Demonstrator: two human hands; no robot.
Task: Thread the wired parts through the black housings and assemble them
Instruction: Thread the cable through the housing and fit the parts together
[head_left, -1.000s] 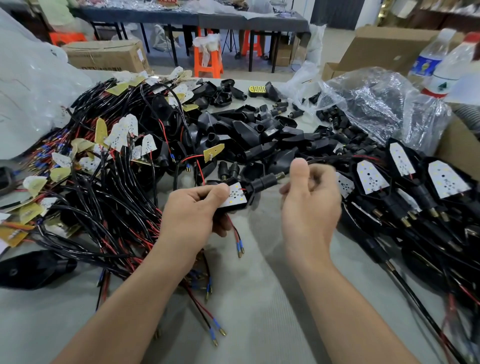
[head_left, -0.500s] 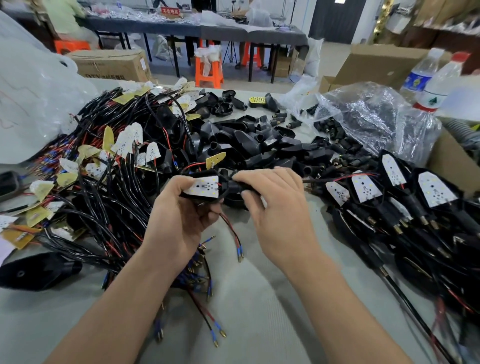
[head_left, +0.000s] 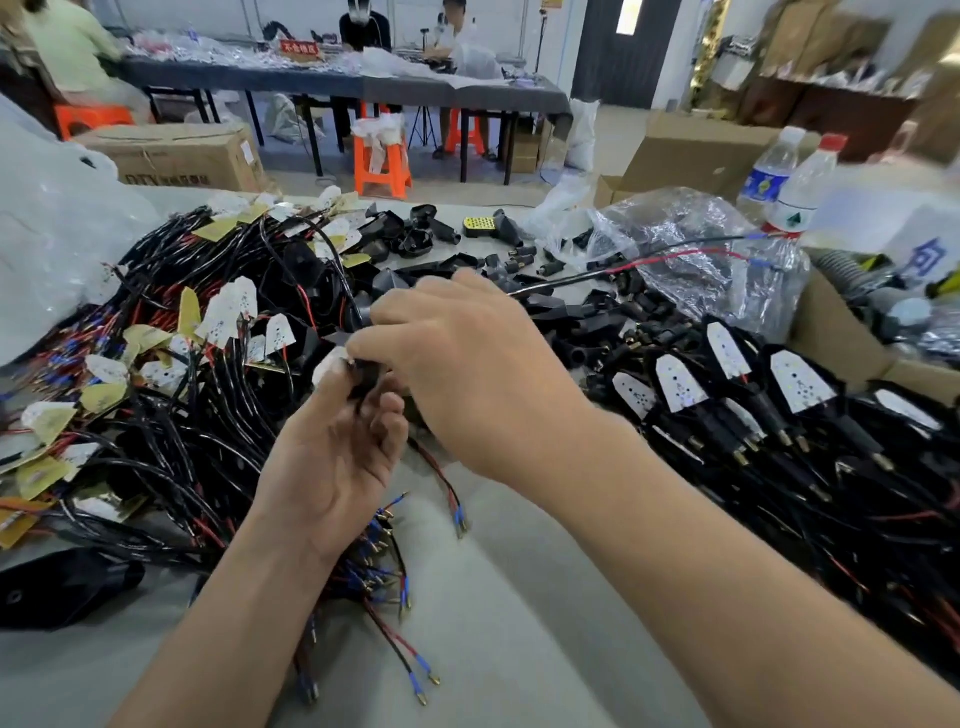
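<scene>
My left hand (head_left: 332, 457) grips a black housing (head_left: 366, 376) with a white LED board (head_left: 328, 366) at its thumb tip. My right hand (head_left: 467, 364) lies over the housing from the right, its fingers curled round the part; most of the housing is hidden beneath it. A black cable with red and black leads (head_left: 649, 257) runs from under my right hand up to the right. On the left lies a heap of wired LED boards (head_left: 171, 364). Loose black housings (head_left: 519, 301) lie behind my hands. Finished units (head_left: 727, 415) are lined up at the right.
A crumpled clear plastic bag (head_left: 701, 260) and two water bottles (head_left: 795, 192) stand at the back right, beside a cardboard box (head_left: 831, 332). A white bag (head_left: 57, 234) fills the far left. Bare grey tabletop (head_left: 493, 597) lies between my forearms.
Both hands have drawn together over the housing. The right hand moved left and now covers it, and the cable trails out to the upper right. The view tilted up.
</scene>
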